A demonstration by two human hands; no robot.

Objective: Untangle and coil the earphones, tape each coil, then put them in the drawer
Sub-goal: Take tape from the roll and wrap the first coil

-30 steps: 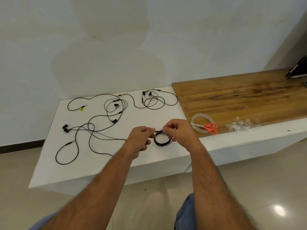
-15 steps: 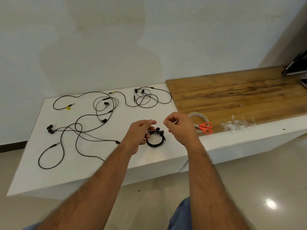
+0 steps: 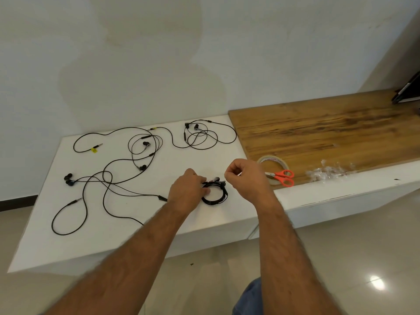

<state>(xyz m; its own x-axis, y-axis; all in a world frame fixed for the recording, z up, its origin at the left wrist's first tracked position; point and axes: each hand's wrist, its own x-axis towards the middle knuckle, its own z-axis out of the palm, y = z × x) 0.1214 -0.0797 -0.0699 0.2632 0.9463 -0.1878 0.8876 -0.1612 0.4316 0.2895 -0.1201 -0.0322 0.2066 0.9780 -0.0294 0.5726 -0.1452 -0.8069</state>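
A black coiled earphone lies on the white table near its front edge. My left hand pinches the coil's left side and holds it down. My right hand hovers just right of the coil, apart from it, fingers curled, with nothing visible in them. Tangled black earphones spread over the table's left half. Another loose set lies at the back. A clear tape roll and orange-handled scissors sit right of my right hand.
A wooden board covers the right part of the surface. Crumpled bits of clear tape lie near its front edge. A dark flat object leans at the far right. The wall stands close behind the table.
My right hand has let go of the coil and drawn off to the right. My left hand has lowered the coil onto the table and kept its hold.
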